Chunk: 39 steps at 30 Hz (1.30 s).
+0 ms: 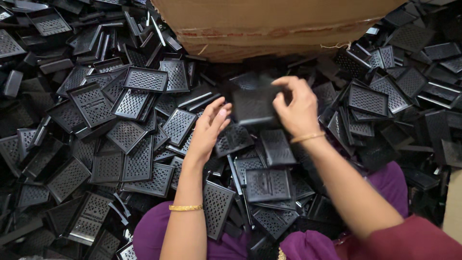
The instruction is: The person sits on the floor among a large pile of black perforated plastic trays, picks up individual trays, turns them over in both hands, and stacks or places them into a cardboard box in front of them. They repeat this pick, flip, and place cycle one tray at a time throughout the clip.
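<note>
Right hand [298, 108] grips one black perforated tray [252, 103]; left hand [211, 126] open above uncountable trays [144, 144].

Two hands are showing: the left hand [210, 126] and the right hand [297, 110]. Two gold bangles are sitting on the wrists, one [186, 207] on the left and one [308, 137] on the right. One cardboard box [269, 24] is lying above. Black perforated plastic trays [144, 79] are piling up beyond counting.
</note>
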Tool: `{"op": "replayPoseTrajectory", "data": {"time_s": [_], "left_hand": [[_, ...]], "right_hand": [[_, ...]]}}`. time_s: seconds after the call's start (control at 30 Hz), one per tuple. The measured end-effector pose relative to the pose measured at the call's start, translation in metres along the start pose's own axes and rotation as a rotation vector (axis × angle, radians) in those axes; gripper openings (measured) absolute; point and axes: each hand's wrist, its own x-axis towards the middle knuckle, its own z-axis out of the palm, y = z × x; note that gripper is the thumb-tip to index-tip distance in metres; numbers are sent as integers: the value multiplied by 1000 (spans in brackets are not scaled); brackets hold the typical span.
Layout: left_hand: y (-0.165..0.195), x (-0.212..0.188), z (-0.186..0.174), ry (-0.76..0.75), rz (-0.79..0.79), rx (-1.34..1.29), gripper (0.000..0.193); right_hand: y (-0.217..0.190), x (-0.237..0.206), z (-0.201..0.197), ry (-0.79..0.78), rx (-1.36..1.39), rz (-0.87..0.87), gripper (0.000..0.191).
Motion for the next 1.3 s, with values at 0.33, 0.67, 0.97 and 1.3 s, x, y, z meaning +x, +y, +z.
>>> {"op": "replayPoseTrajectory", "data": {"time_s": [0.33,0.67,0.97,1.3], "left_hand": [[24,-22,6,-234,230,270,107],[37,-27,0,-44,471,687,80],[39,-30,1,-220,162,191,89],[39,-27,-4,-217,211,52,87]], "right_hand": [[-28,-31,54,-62,491,307,22],[14,-16,48,91,698,369,19],[-27,0,5,-387,690,133,26],[-66,-30,-1,-290,97,-305,60]]}}
